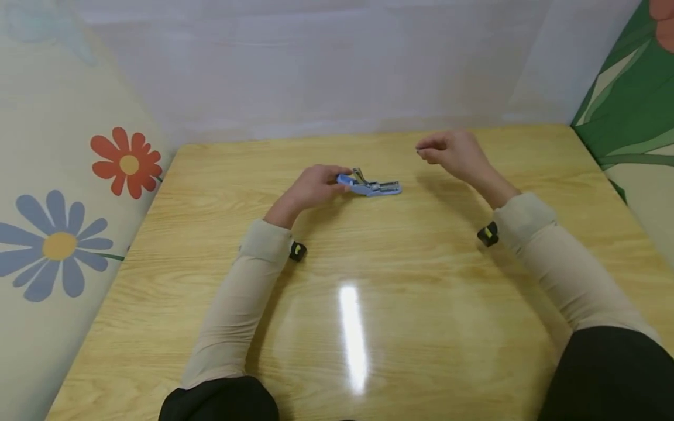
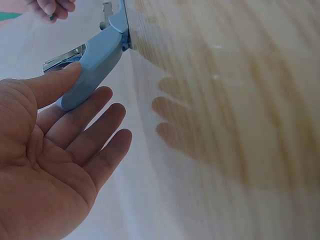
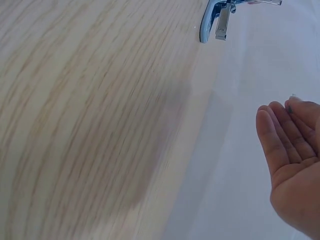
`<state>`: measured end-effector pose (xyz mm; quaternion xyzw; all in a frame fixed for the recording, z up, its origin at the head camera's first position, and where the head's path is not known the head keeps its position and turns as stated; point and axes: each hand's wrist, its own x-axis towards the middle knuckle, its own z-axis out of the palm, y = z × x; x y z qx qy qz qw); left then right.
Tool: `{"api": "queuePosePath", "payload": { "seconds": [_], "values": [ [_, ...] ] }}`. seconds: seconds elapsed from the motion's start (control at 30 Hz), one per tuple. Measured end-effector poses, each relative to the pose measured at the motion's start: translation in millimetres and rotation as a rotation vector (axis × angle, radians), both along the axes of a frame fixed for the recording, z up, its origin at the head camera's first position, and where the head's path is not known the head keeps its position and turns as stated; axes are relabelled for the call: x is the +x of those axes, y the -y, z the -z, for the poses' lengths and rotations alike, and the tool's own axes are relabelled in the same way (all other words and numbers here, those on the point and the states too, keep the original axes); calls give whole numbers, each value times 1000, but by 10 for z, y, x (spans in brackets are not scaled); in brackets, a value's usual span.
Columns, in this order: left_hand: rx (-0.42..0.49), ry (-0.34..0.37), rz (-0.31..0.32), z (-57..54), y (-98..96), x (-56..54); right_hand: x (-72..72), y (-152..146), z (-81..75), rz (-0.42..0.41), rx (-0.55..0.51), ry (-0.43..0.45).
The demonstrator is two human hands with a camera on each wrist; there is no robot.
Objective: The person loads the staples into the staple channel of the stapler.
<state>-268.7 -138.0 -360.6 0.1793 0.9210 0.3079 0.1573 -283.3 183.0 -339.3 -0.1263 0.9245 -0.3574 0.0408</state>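
Observation:
A light-blue stapler (image 1: pixel 362 188) lies swung wide open on the wooden table, its metal parts facing up. My left hand (image 1: pixel 315 186) pinches one end of it between thumb and index finger, the other fingers loosely spread, as the left wrist view shows. Apart from the stapler, to its right, my right hand (image 1: pixel 454 153) is raised over the far part of the table. Thumb and fingertip there pinch a tiny dark piece (image 3: pixel 289 108), mostly hidden by the fingers; I cannot tell what it is. The stapler's metal staple channel (image 3: pixel 223 22) shows in the right wrist view.
The glossy wood-grain table (image 1: pixel 411 280) carries a bright light reflection near its middle. A white sheet (image 1: pixel 337 70) stands behind the far edge. Flower-painted panels (image 1: pixel 58 245) flank the table. Both wrists wear small black devices (image 1: pixel 488 234).

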Motion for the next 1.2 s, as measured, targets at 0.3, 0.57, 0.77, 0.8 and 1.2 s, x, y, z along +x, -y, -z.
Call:
{"api": "queuePosePath", "payload": {
  "seconds": [0.3, 0.57, 0.77, 0.8, 1.2],
  "values": [
    [-13, 7, 10, 55, -43, -2, 20, 25, 50, -12, -17, 9],
    [-4, 7, 27, 106, -124, -20, 42, 25, 113, -21, -31, 5],
    [-22, -2, 34, 139, -136, 8, 79, 73, 195, -26, -48, 26],
    [-22, -7, 35, 143, -139, 14, 83, 78, 207, -24, -48, 26],
    [-27, -26, 34, 117, -152, 31, 75, 141, 205, -42, -30, -19]
  ]
}}
